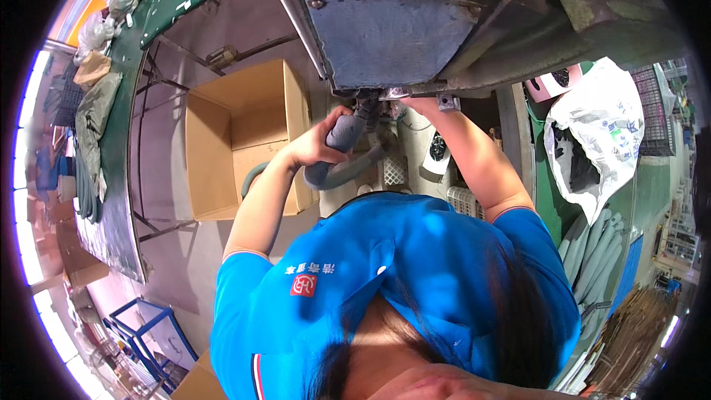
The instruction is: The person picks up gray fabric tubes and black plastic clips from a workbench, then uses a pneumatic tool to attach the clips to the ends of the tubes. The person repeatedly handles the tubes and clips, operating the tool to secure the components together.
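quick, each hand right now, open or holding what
Left hand: closed around a thick, grey, soft-looking tube.
Right hand: cannot be told; fingers hidden beneath the blue-grey metal panel.

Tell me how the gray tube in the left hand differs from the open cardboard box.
The gray tube is rounded and curved; the cardboard box is straight-sided. The tube is gray, the box brown. The tube is slim, the box much bulkier. The left hand grips the tube, while neither hand holds the box.

Grey tube: matt surf.; box: matt cardbd; white bag: glossy plast.
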